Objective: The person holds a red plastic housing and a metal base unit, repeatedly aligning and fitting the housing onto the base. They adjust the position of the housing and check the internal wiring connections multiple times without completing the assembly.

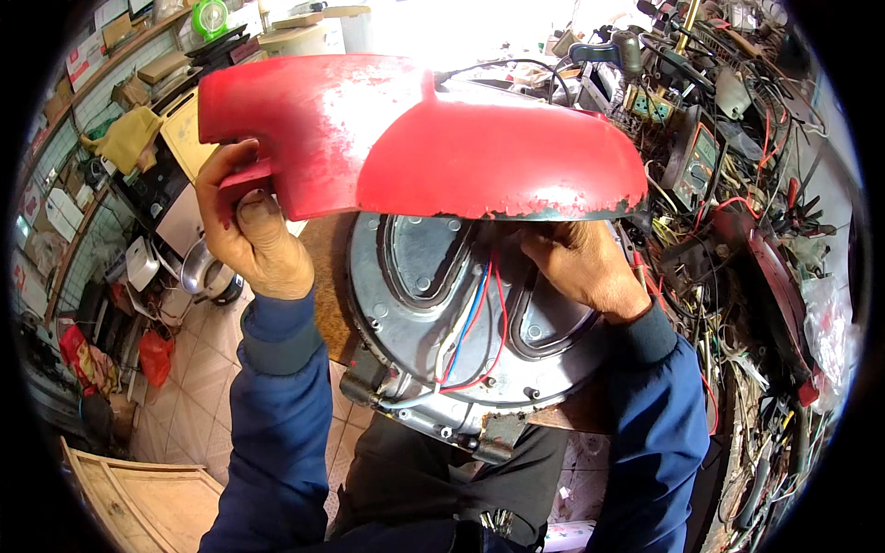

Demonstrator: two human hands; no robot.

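A worn red housing cover (pixel 498 152), with paint chipped along its lower rim, is held up in front of me, over a round grey metal base. My left hand (pixel 253 230) is closed on a red tab at the cover's left end, thumb in front. At the lower right rim, my right hand (pixel 595 267) reaches up beneath the cover; its thumb is bent, and the other fingertips are hidden behind the shell. Red, blue and white wires (pixel 479 304) run across the metal base (pixel 406 318), which has dark-edged loop-shaped recesses. The base rests above my lap.
Tangled wires, tools and a multimeter (pixel 702 152) crowd the bench on the right. A silver bowl-like part (pixel 207 272) sits low at the left. Shelves with boxes line the left wall, and a wooden panel (pixel 138 498) stands at lower left.
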